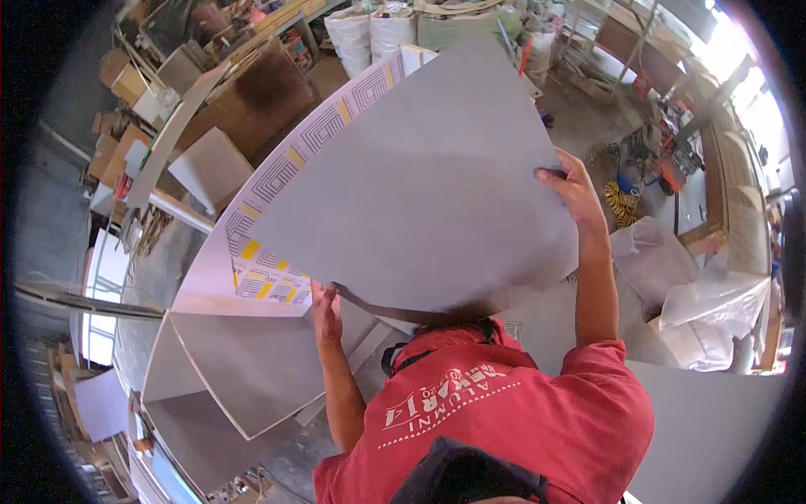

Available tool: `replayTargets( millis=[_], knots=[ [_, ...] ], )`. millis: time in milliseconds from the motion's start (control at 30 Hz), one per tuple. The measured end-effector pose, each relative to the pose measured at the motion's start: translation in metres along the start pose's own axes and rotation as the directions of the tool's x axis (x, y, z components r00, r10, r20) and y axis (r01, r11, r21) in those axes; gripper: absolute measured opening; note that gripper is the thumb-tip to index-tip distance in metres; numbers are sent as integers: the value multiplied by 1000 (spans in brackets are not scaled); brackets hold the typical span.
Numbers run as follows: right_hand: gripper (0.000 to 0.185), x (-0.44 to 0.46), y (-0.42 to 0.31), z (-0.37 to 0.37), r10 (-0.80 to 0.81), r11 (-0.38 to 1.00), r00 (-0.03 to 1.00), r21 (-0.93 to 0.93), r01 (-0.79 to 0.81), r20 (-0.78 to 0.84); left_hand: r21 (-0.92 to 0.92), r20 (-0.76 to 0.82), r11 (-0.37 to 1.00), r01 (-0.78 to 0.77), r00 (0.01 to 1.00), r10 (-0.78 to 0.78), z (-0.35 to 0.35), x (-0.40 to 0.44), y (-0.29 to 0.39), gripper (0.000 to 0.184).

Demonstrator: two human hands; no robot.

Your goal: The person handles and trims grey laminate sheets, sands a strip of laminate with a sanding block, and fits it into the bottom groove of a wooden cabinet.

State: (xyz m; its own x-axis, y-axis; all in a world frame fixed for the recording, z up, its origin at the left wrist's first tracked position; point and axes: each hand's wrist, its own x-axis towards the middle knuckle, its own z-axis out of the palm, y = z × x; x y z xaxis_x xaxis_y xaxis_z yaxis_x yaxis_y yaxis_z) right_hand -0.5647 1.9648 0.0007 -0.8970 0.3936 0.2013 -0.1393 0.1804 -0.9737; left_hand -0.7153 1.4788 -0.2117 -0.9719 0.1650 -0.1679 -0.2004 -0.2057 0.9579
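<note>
A large flat grey panel [411, 185] is raised in front of me, its near edge close to my waist. My left hand [326, 312] grips its lower left edge, fingers closed. My right hand [578, 191] is closed on the right edge, with the thumb on the grey face and the other fingers partly hidden. Behind the panel's left side shows a board [294, 164] covered in white film with yellow and dark line patterns. Its lower part lies near my left hand. The panel hides my legs and much of the floor ahead.
Grey boards [252, 361] lie to the lower left, and a wide grey surface [705, 428] extends at lower right. Clear plastic sheeting [714, 315] and a coiled yellow hose [621, 206] are on the right. White sacks [369, 38] stand ahead; wooden boards [252, 92] lean at upper left.
</note>
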Motion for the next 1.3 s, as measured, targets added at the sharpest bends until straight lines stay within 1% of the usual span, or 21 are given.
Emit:
replayTargets(
  millis=[67, 100, 133, 200, 400, 467, 500, 567, 633, 667, 700, 767, 800, 867, 1000, 1067, 1100, 1167, 1200, 1267, 1300],
  knots=[
    [39, -3, 15, 0, -47, 998, 996, 31, 49, -77, -447, 209, 887, 115, 978, -22, -31, 18, -28, 54],
    [39, -3, 20, 0, -49, 998, 995, 35, 52, -82, -328, 248, 933, 149, 966, -68, -23, 14, -18, 26],
    [39, -3, 25, 0, -13, 999, 994, 35, 17, -111, -324, 249, 935, 148, 966, -67, -7, 6, -2, 26],
    [39, -4, 32, -2, 23, 999, 990, 40, -18, -137, -303, 40, 950, 77, 997, -68, 22, -7, 24, 14],
    [38, 14, 73, -14, 106, 994, 981, 14, -105, -163, -258, -51, 961, -97, 995, 87, 33, -25, 36, 16],
    [38, 16, 85, -4, -8, 998, 902, 46, 31, -431, -279, -80, 949, -146, 988, 129, 25, -31, 41, 19],
    [38, 16, 102, -2, -2, 998, 906, 53, 27, -424, -305, -101, 933, -190, 981, 167, 23, -34, 43, 22],
    [43, 10, 160, 3, 14, 997, 723, -42, -59, -691, -323, -127, 921, -218, 974, 186, 29, -46, 64, 24],
    [51, -18, 215, 23, 260, 963, 738, 221, -153, -623, -372, -122, 888, -270, 963, 241, 16, -44, 64, 31],
    [59, -31, 216, 33, 511, 846, 761, 394, -361, -401, -363, -123, 893, -267, 963, 239, 16, -47, 67, 31],
    [68, -43, 215, 49, 699, 659, 703, 495, -566, -128, -417, -145, 869, -265, 964, 224, 19, -51, 74, 29],
    [78, -60, 216, 83, 658, 518, 737, 615, -594, 157, -463, -166, 847, -260, 964, 206, 20, -51, 74, 28],
    [78, -62, 213, 95, 663, 509, 731, 620, -597, 160, -488, -135, 829, -274, 962, 238, 14, -48, 67, 25],
    [77, -63, 206, 109, 307, 283, 873, 840, -464, 379, -506, -99, 816, -280, 959, 267, 15, -42, 60, 22],
    [75, -50, 173, 93, 404, 250, 887, 905, -343, 224, -527, -161, 827, -197, 978, 131, 46, -30, 46, 15],
    [55, -33, 138, 64, 183, 33, 958, 973, -230, 220, -532, -179, 827, -180, 979, 98, 64, -21, 36, 15],
    [55, -31, 141, 51, 181, 38, 958, 971, -235, 224, -547, -204, 829, -119, 979, 5, 72, -14, 32, 14],
    [46, -29, 145, 26, 177, 414, 979, 896, -164, 97, -556, -174, 830, -45, 983, -64, 70, -1, 10, 13],
    [46, -26, 137, 22, 173, 422, 980, 891, -167, 102, -566, -176, 823, -49, 982, -63, 74, 5, 0, 13],
    [38, -21, 114, 18, 330, 742, 936, 646, -179, -119, -566, -37, 821, 68, 994, -108, 89, 19, -19, 15],
    [38, -18, 111, 19, 325, 751, 940, 632, -190, -104, -463, 50, 867, 185, 982, -183, 72, 37, -48, 37]
  ],
)
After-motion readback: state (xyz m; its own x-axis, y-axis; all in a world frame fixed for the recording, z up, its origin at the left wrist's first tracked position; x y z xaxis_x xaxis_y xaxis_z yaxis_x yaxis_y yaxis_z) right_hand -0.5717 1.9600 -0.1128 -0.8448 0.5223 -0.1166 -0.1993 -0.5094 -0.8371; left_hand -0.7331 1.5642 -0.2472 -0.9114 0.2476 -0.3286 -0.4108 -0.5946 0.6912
